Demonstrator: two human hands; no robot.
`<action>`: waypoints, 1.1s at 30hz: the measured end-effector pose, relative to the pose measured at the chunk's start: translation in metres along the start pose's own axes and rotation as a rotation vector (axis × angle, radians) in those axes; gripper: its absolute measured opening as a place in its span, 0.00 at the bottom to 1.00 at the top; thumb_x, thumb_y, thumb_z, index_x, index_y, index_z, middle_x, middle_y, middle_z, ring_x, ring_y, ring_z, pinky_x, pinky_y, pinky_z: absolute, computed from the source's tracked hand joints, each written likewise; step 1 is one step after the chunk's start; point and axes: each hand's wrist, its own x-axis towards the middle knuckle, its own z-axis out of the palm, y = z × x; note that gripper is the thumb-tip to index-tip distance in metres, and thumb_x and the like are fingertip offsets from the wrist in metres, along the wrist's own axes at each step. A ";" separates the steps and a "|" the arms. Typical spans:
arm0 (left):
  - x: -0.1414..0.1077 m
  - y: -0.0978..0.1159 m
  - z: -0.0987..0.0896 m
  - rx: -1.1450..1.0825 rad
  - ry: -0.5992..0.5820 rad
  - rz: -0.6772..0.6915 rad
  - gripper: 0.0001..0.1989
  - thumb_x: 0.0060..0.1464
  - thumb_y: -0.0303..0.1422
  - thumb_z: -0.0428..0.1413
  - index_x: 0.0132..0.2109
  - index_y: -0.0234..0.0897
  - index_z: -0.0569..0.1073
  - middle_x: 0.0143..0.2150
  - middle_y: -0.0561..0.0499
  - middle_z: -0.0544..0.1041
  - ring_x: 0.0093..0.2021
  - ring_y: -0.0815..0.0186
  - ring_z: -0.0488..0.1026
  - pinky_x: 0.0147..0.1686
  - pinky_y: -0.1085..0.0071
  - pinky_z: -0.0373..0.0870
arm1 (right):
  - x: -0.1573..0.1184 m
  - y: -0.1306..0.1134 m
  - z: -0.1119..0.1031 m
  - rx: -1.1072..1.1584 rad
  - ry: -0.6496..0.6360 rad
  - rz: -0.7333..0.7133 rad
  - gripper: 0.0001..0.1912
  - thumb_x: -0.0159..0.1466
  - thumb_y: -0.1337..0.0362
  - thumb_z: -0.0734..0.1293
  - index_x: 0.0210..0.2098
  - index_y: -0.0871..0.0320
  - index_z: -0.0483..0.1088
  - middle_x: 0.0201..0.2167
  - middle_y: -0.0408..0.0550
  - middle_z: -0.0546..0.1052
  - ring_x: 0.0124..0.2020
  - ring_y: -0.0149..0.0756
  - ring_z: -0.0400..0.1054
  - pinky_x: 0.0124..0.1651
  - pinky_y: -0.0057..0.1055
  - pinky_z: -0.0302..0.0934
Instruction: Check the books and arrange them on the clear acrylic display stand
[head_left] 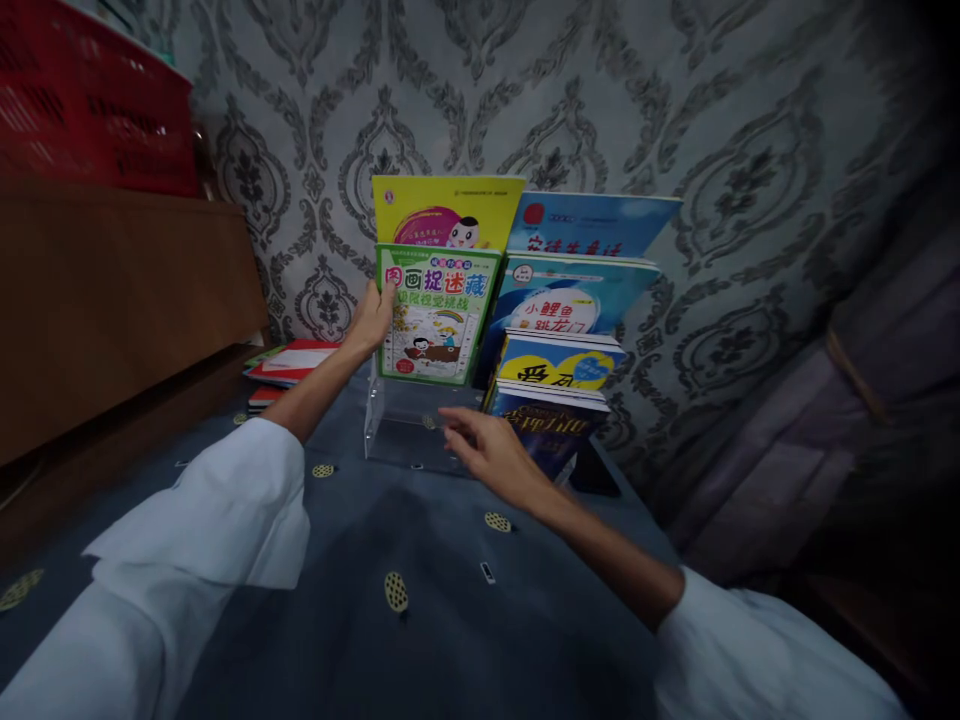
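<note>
With thumb in front and fingers behind, my left hand (373, 315) grips the left edge of a green picture book (435, 330). This book stands upright in a clear tiered stand (409, 425), in front of a taller yellow book (450, 205). Lower down, my right hand (487, 450) hovers by the stand's bare front tier, fingers stretched out and holding nothing. Beside it on the right, several books rise in steps: a dark blue book (551, 425), a yellow and blue book (559, 362), a teal book (570, 300) and a blue book (592, 220).
Red and other flat books (300, 358) lie stacked at the left. A wooden cabinet (127, 300) with a red basket (97, 100) on top borders that side. Patterned wallpaper (300, 180) is behind; a pale curtain (810, 430) hangs at right. A dark blue cloth (315, 620) covers the surface.
</note>
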 end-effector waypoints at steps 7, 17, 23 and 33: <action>-0.008 0.006 -0.001 -0.007 0.020 -0.043 0.32 0.62 0.61 0.45 0.53 0.37 0.69 0.58 0.37 0.73 0.64 0.49 0.67 0.65 0.50 0.58 | -0.024 0.021 0.026 0.042 -0.093 0.092 0.19 0.66 0.66 0.61 0.54 0.61 0.74 0.37 0.52 0.82 0.35 0.40 0.78 0.38 0.36 0.71; -0.019 0.022 -0.007 0.025 -0.010 -0.051 0.28 0.65 0.55 0.47 0.57 0.37 0.66 0.61 0.40 0.72 0.66 0.53 0.66 0.66 0.56 0.57 | -0.044 0.045 0.043 0.066 -0.149 0.177 0.21 0.66 0.63 0.61 0.55 0.60 0.74 0.36 0.52 0.82 0.37 0.42 0.78 0.42 0.37 0.69; -0.023 0.029 -0.010 0.069 -0.021 -0.084 0.29 0.65 0.55 0.46 0.58 0.35 0.65 0.62 0.37 0.71 0.65 0.52 0.67 0.66 0.54 0.58 | -0.049 0.046 0.053 0.129 -0.181 0.189 0.21 0.66 0.62 0.61 0.56 0.60 0.74 0.34 0.51 0.82 0.36 0.43 0.77 0.39 0.36 0.69; -0.029 0.037 -0.010 0.038 -0.011 -0.084 0.29 0.64 0.56 0.49 0.56 0.36 0.64 0.61 0.38 0.71 0.65 0.52 0.67 0.66 0.55 0.58 | -0.064 0.052 0.072 0.214 -0.192 0.240 0.23 0.67 0.58 0.60 0.57 0.61 0.72 0.38 0.54 0.82 0.37 0.43 0.77 0.35 0.35 0.69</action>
